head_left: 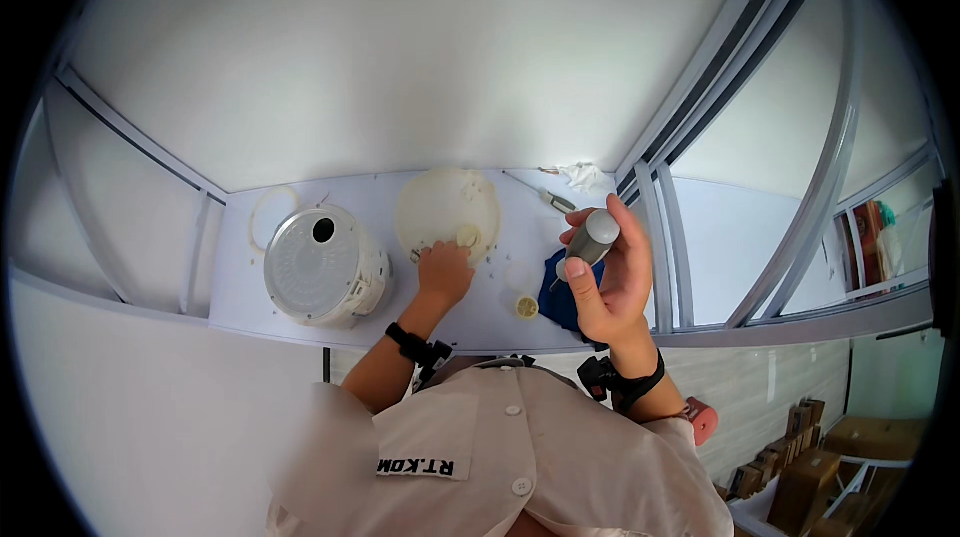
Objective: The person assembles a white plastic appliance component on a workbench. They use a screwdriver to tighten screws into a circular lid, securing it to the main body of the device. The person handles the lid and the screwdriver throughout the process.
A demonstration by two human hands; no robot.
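My right hand (pixel 615 282) is raised over the right part of the table, its fingers and thumb closed around the grey handle of a screwdriver (pixel 592 237). The thin shaft points down and to the left. My left hand (pixel 446 272) reaches to the near edge of a cream-coloured round plate (pixel 440 202) lying flat. Its fingers are bent downward, and what they pinch is hidden. Right by those fingertips is a small cream round piece (pixel 468 235). Under my right hand lies a dark blue cloth (pixel 560 309), with a small yellowish round part (pixel 527 308) just left of it.
A white cylindrical appliance body (pixel 325 265) with a grey top and a dark hole stands on the left. Behind it lies a pale ring (pixel 258 222). Another screwdriver (pixel 557 201) and a crumpled white tissue (pixel 585 177) are at the back right. Metal frames (pixel 682 247) border the table (pixel 235 282).
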